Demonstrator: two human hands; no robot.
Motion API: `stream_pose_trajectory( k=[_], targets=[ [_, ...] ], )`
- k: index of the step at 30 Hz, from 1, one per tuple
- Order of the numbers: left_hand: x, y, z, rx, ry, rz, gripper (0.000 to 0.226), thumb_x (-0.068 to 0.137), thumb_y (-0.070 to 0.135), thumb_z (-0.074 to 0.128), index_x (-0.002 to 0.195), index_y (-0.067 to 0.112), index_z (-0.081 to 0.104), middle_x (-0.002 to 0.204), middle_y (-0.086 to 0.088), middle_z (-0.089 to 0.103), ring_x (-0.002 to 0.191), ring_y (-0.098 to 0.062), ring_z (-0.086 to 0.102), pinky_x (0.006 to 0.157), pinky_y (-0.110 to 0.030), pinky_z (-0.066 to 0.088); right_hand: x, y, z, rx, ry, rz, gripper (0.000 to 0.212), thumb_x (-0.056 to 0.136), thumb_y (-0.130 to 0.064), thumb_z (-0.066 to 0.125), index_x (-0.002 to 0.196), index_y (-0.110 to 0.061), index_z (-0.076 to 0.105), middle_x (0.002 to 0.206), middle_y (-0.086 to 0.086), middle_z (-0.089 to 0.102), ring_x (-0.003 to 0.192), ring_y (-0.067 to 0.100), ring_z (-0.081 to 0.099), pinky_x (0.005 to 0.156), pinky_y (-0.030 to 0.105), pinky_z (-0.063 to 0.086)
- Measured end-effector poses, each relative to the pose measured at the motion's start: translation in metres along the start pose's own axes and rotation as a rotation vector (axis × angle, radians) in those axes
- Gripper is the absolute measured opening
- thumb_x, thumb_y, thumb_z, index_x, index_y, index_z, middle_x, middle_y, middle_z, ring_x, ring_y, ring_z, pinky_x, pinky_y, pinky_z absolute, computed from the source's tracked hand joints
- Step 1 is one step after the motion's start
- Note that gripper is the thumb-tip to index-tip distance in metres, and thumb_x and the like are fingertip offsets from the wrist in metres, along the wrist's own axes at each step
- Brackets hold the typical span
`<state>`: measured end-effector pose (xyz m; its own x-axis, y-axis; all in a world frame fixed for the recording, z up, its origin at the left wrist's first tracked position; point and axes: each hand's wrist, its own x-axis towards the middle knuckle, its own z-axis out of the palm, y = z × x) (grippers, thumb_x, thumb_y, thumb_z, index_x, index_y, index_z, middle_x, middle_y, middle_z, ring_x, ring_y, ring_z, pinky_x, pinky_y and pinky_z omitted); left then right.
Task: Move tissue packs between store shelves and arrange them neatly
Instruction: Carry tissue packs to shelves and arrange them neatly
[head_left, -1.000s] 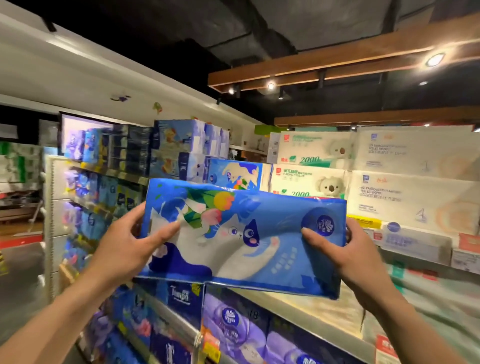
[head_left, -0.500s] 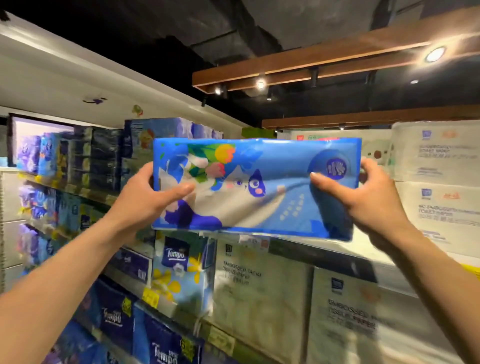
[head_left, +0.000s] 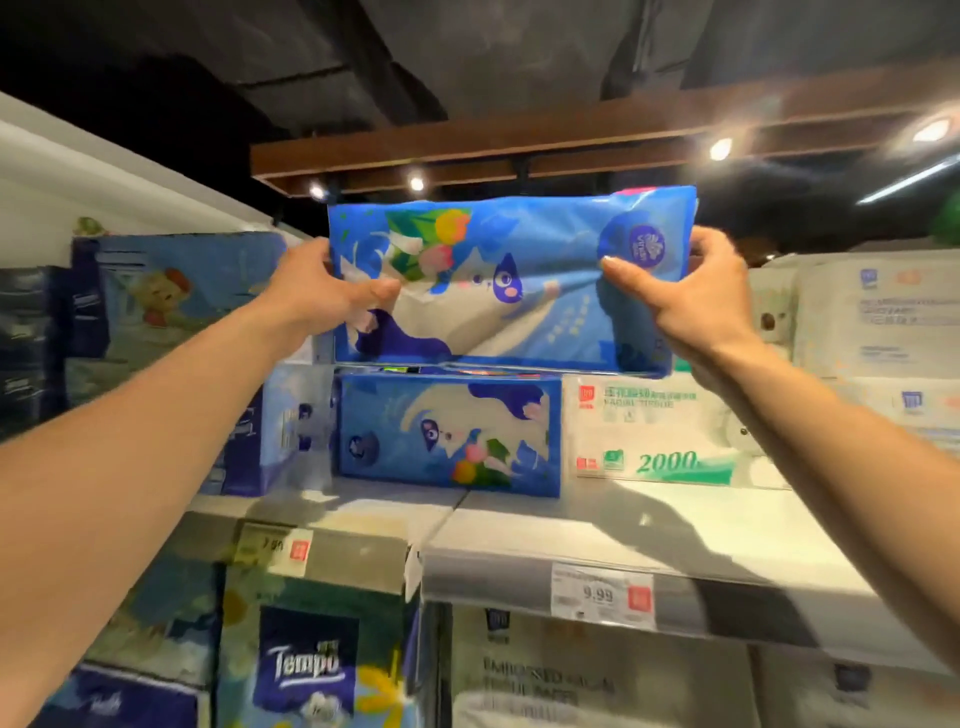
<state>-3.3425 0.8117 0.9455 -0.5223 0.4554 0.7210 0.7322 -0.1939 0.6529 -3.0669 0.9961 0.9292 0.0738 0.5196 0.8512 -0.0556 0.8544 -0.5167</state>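
Left hand (head_left: 317, 296) and right hand (head_left: 691, 296) gripping ends of blue tissue pack (head_left: 511, 283)

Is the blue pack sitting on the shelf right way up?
Upside down: the shelf pack shows its cat inverted, unlike the held pack.

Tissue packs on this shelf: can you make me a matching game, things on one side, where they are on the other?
Things:
1. wide blue pack
2. narrow blue pack
3. white pack with green 2000
4. Tempo pack

Places:
A. below the shelf
B. gripped by left hand and right hand
C. on the shelf, right of 2
D. on the shelf, under 1

Pairs: 1-B, 2-D, 3-C, 4-A
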Motion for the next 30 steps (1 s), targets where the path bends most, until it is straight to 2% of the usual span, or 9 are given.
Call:
stream_pose_trajectory(
  k=[3,6,7,9,11,15,18,22,30],
  targets=[
    [0.025,-0.029,0.014,-0.021,-0.011,-0.008,0.019,0.085,0.008,0.078,0.1,0.015,0.067,0.084,0.003,0.068,0.056,0.0,0.064,0.047,-0.015,0.05,0.007,0.019,0.034,-0.019,-0.008,0.026,0.07,0.067,-0.046,0.091,0.121,-0.013,0.06,0.108,-0.001,0.071,0.091,0.013,0.069,0.088,0.042,0.059],
    [0.048,-0.055,0.032,-0.088,-0.017,-0.049,0.025,0.079,0.0,0.074,0.091,0.021,0.067,0.089,-0.004,0.069,0.073,-0.02,0.06,0.059,-0.036,0.055,0.011,0.033,0.063,-0.049,-0.017,0.034,0.063,0.072,-0.041,0.09,0.12,-0.014,0.06,0.105,-0.004,0.069,0.091,0.013,0.068,0.088,0.04,0.059],
    [0.054,-0.063,0.036,-0.1,-0.002,-0.089,0.032,0.074,0.001,0.075,0.101,0.017,0.066,0.092,-0.005,0.07,0.075,-0.021,0.06,0.056,-0.036,0.054,0.013,0.037,0.071,-0.051,-0.016,0.03,0.061,0.072,-0.039,0.09,0.119,-0.014,0.06,0.105,-0.003,0.069,0.091,0.014,0.068,0.088,0.04,0.059],
    [0.067,-0.073,0.042,-0.131,0.003,-0.107,0.073,0.055,0.015,0.079,0.126,0.012,0.06,0.102,-0.005,0.073,0.078,-0.02,0.065,0.048,-0.031,0.053,0.019,0.046,0.085,-0.059,-0.013,0.033,0.062,0.073,-0.039,0.09,0.121,-0.014,0.06,0.108,-0.001,0.071,0.093,0.016,0.069,0.087,0.041,0.059],
    [0.078,-0.081,0.047,-0.139,0.008,-0.096,0.087,0.046,0.032,0.083,0.129,0.017,0.06,0.11,-0.002,0.073,0.089,-0.019,0.068,0.049,-0.029,0.053,0.023,0.053,0.097,-0.069,-0.032,0.047,0.061,0.074,-0.042,0.088,0.121,-0.015,0.059,0.109,-0.002,0.07,0.095,0.016,0.069,0.085,0.038,0.059],
    [0.095,-0.104,0.059,-0.094,0.033,-0.122,0.139,0.034,0.079,0.087,0.148,0.021,0.033,0.136,0.009,0.058,0.122,-0.014,0.058,0.089,-0.041,0.056,0.026,0.063,0.119,-0.084,-0.053,0.064,0.058,0.078,-0.042,0.085,0.12,-0.015,0.057,0.11,-0.002,0.068,0.094,0.014,0.067,0.079,0.031,0.056],
    [0.097,-0.111,0.073,0.071,0.056,-0.119,0.157,0.035,0.079,0.088,0.158,0.024,0.007,0.158,0.0,0.037,0.143,-0.021,0.04,0.116,-0.046,0.038,0.028,0.075,0.13,-0.08,-0.06,0.105,0.047,0.081,-0.04,0.083,0.112,-0.018,0.055,0.108,-0.003,0.066,0.083,0.007,0.062,0.07,0.023,0.052],
    [0.086,-0.106,0.084,0.372,0.013,-0.049,0.152,0.06,0.06,0.088,0.157,0.014,-0.02,0.168,-0.01,-0.01,0.156,-0.025,-0.002,0.123,-0.043,0.012,0.028,0.092,0.13,-0.084,-0.078,0.113,0.042,0.082,-0.037,0.083,0.109,-0.023,0.054,0.104,-0.005,0.065,0.084,0.008,0.063,0.062,0.012,0.043],
    [0.073,-0.122,0.099,0.579,-0.031,0.087,0.131,0.068,0.076,0.07,0.161,0.024,-0.006,0.168,-0.012,-0.01,0.155,-0.033,-0.002,0.124,-0.05,0.015,0.027,0.1,0.133,-0.103,-0.184,0.14,0.067,0.082,-0.043,0.082,0.133,-0.015,0.049,0.113,-0.006,0.063,0.098,0.013,0.063,0.068,0.016,0.047]
  ],
)
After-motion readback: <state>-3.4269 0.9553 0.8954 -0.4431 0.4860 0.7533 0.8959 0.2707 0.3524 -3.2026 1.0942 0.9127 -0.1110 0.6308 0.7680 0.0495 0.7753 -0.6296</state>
